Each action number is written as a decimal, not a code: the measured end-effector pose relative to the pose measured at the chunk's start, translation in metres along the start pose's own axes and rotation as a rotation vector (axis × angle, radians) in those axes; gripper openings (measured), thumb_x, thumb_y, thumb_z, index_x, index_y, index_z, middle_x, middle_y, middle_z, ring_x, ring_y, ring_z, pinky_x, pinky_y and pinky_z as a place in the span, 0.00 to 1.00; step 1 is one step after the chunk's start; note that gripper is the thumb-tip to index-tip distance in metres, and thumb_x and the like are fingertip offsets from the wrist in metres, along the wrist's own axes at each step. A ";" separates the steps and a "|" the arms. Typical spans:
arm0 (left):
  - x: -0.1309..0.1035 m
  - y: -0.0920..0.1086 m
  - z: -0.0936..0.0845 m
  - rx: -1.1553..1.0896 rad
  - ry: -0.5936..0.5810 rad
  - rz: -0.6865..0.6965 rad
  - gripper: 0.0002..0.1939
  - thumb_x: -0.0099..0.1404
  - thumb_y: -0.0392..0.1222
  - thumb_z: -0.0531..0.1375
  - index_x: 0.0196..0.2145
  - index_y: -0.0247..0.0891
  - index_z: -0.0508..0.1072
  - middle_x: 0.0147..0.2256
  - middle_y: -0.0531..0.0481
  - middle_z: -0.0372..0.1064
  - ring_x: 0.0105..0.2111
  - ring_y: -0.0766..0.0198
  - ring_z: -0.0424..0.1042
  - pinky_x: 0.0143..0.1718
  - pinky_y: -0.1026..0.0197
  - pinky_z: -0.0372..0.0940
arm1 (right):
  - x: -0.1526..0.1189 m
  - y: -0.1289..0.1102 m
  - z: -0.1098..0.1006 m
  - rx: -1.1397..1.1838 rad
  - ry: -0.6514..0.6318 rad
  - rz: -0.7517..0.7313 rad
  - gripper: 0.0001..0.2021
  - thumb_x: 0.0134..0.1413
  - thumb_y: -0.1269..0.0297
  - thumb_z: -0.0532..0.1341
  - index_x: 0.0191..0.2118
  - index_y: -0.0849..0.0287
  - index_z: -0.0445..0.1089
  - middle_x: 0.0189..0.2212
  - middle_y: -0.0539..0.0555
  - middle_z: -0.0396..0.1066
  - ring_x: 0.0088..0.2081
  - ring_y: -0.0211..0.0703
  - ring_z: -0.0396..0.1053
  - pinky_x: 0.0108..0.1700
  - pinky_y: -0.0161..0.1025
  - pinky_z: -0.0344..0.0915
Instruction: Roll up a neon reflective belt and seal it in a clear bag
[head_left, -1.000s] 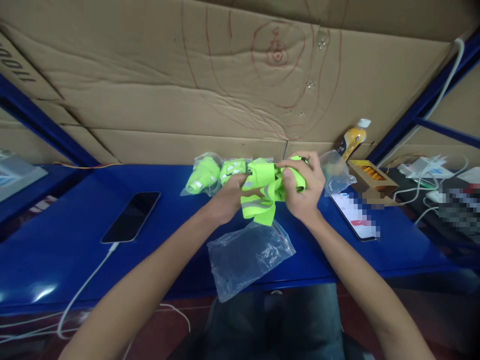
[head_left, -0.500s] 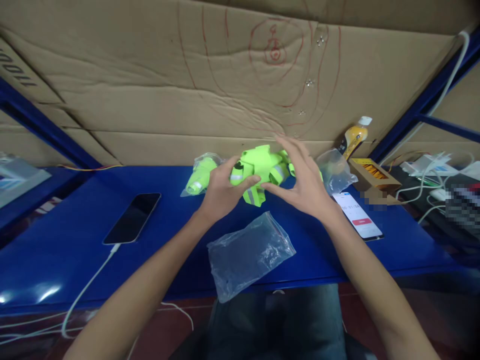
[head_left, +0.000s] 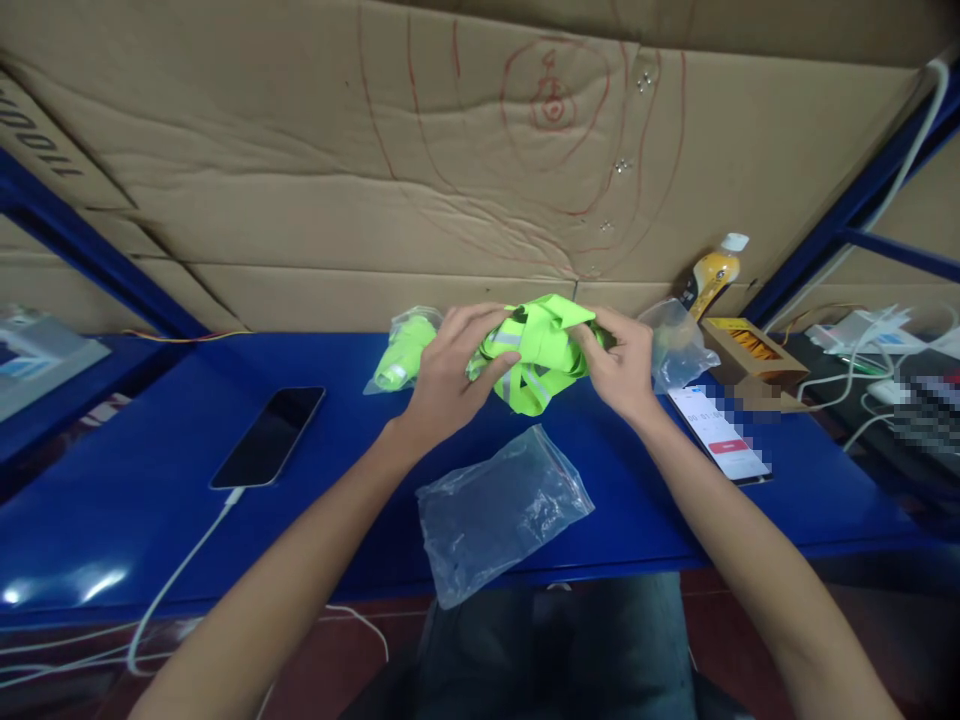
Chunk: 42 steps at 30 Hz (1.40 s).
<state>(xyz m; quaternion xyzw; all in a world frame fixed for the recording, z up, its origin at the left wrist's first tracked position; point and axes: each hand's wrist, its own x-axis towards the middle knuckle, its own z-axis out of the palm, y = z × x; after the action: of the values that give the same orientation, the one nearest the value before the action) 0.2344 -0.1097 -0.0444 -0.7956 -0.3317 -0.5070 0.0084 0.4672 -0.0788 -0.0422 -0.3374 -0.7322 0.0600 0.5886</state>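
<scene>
A bunched neon-yellow reflective vest [head_left: 551, 340] with grey reflective strips is held between both hands over the blue table. My left hand [head_left: 456, 365] grips its left side, thumb in front and fingers behind. On the right edge of the cloth, my right hand [head_left: 621, 362] is closed, pinching the fabric between thumb and fingers. Closer to me lies a clear zip bag [head_left: 502, 515], flat, its lower corner over the table's front edge. Behind my left hand rests another clear bag with folded neon cloth [head_left: 405, 352] inside.
A dark phone [head_left: 270, 437] with a white cable lies at left. On the right are a lit phone [head_left: 720, 435], a crumpled clear bag [head_left: 681, 345], a yellow-labelled bottle [head_left: 711, 280] and an open cardboard box [head_left: 757, 360]. Cardboard [head_left: 262, 130] stands behind the blue table [head_left: 135, 500].
My right hand has come down from spread fingers and closed on the vest's right side. The vest is now gathered more tightly between both hands.
</scene>
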 end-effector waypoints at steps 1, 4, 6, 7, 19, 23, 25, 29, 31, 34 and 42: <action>-0.001 -0.001 0.001 0.030 0.018 0.006 0.17 0.76 0.52 0.61 0.57 0.41 0.73 0.56 0.41 0.75 0.57 0.50 0.73 0.60 0.46 0.66 | -0.001 0.003 0.000 0.002 0.009 -0.018 0.11 0.67 0.61 0.63 0.44 0.54 0.83 0.39 0.53 0.84 0.40 0.47 0.79 0.45 0.46 0.74; -0.004 -0.005 0.005 0.120 0.058 0.018 0.19 0.71 0.58 0.65 0.50 0.41 0.73 0.53 0.40 0.73 0.55 0.48 0.71 0.58 0.44 0.66 | -0.006 0.011 -0.001 -0.061 0.051 -0.108 0.12 0.68 0.61 0.61 0.46 0.50 0.83 0.50 0.55 0.83 0.57 0.55 0.76 0.61 0.60 0.69; -0.005 -0.008 0.007 0.171 0.101 0.033 0.23 0.68 0.61 0.68 0.46 0.40 0.73 0.53 0.38 0.70 0.55 0.46 0.69 0.57 0.42 0.66 | -0.010 0.016 -0.003 -0.128 0.098 -0.132 0.12 0.68 0.61 0.61 0.47 0.50 0.83 0.50 0.55 0.83 0.60 0.57 0.73 0.64 0.65 0.65; -0.005 -0.009 0.006 0.193 0.122 0.042 0.23 0.67 0.62 0.68 0.45 0.40 0.73 0.54 0.37 0.69 0.55 0.45 0.67 0.57 0.42 0.66 | -0.012 0.017 -0.004 -0.167 0.124 -0.128 0.11 0.68 0.62 0.61 0.46 0.50 0.83 0.48 0.55 0.83 0.60 0.58 0.72 0.64 0.66 0.64; -0.003 0.002 0.010 -0.054 0.052 -0.066 0.17 0.71 0.60 0.65 0.41 0.43 0.73 0.45 0.45 0.74 0.50 0.50 0.71 0.55 0.45 0.65 | -0.016 -0.007 -0.005 -0.169 -0.310 -0.271 0.42 0.57 0.46 0.70 0.72 0.55 0.58 0.68 0.66 0.65 0.68 0.63 0.64 0.68 0.63 0.61; -0.004 0.004 0.012 -0.085 0.057 -0.082 0.18 0.69 0.60 0.67 0.40 0.44 0.73 0.47 0.45 0.75 0.51 0.51 0.71 0.56 0.45 0.66 | -0.023 -0.002 0.006 -0.149 -0.402 -0.297 0.24 0.70 0.56 0.62 0.66 0.58 0.68 0.56 0.65 0.77 0.57 0.57 0.74 0.61 0.58 0.68; -0.001 -0.001 0.008 -0.117 -0.003 -0.072 0.19 0.67 0.59 0.70 0.40 0.43 0.72 0.45 0.46 0.75 0.49 0.52 0.73 0.55 0.47 0.67 | -0.020 0.004 0.003 -0.033 -0.396 -0.281 0.16 0.72 0.58 0.60 0.58 0.58 0.75 0.52 0.62 0.80 0.54 0.54 0.76 0.59 0.54 0.69; 0.003 -0.014 -0.004 -0.046 -0.115 -0.098 0.13 0.68 0.51 0.67 0.43 0.42 0.73 0.41 0.48 0.76 0.42 0.55 0.75 0.46 0.53 0.68 | -0.008 0.007 -0.014 0.143 -0.366 -0.050 0.17 0.67 0.47 0.66 0.39 0.58 0.78 0.34 0.52 0.79 0.37 0.45 0.76 0.43 0.41 0.72; 0.004 -0.017 -0.006 0.038 -0.098 -0.087 0.10 0.68 0.47 0.65 0.43 0.41 0.73 0.40 0.47 0.76 0.40 0.55 0.74 0.44 0.53 0.67 | -0.004 0.004 -0.019 0.182 -0.342 0.063 0.21 0.63 0.42 0.67 0.35 0.59 0.76 0.28 0.49 0.74 0.31 0.40 0.70 0.34 0.36 0.66; 0.003 -0.017 -0.003 0.130 -0.046 -0.056 0.08 0.69 0.45 0.62 0.44 0.41 0.72 0.39 0.46 0.74 0.41 0.53 0.73 0.44 0.52 0.67 | -0.003 -0.001 -0.020 0.246 -0.273 0.120 0.24 0.62 0.39 0.66 0.34 0.59 0.74 0.28 0.49 0.70 0.29 0.37 0.64 0.31 0.35 0.62; -0.008 -0.002 0.012 0.301 -0.053 0.256 0.36 0.69 0.53 0.67 0.70 0.47 0.62 0.67 0.35 0.63 0.66 0.39 0.63 0.68 0.33 0.56 | -0.011 -0.007 -0.003 0.291 -0.066 0.263 0.33 0.64 0.31 0.58 0.23 0.57 0.59 0.21 0.47 0.53 0.24 0.34 0.49 0.26 0.36 0.49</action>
<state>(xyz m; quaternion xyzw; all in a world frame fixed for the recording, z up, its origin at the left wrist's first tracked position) 0.2407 -0.1081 -0.0569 -0.8341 -0.3000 -0.4253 0.1828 0.4676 -0.0910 -0.0472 -0.3395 -0.6842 0.2526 0.5940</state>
